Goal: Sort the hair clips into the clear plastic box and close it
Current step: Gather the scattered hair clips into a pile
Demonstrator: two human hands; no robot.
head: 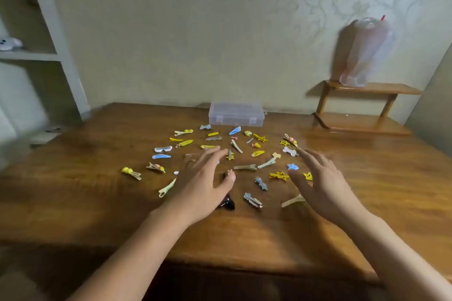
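Observation:
Several small hair clips (244, 167) in yellow, blue, beige and grey lie scattered over the middle of the wooden table (97, 190). Behind them, near the wall, stands the clear plastic box (236, 114) with its lid shut. My left hand (203, 178) hovers over the clips at centre left, fingers spread, holding nothing. My right hand (320, 183) hovers over the right side of the scatter, also open and empty. A black clip (227, 203) lies just under my left palm's edge; some clips are hidden beneath both hands.
A small wooden shelf stand (367, 105) sits at the table's back right with a plastic bag (364, 54) on top. A white shelving unit (49, 44) stands at the left. The table's front edge (244, 261) runs close to me.

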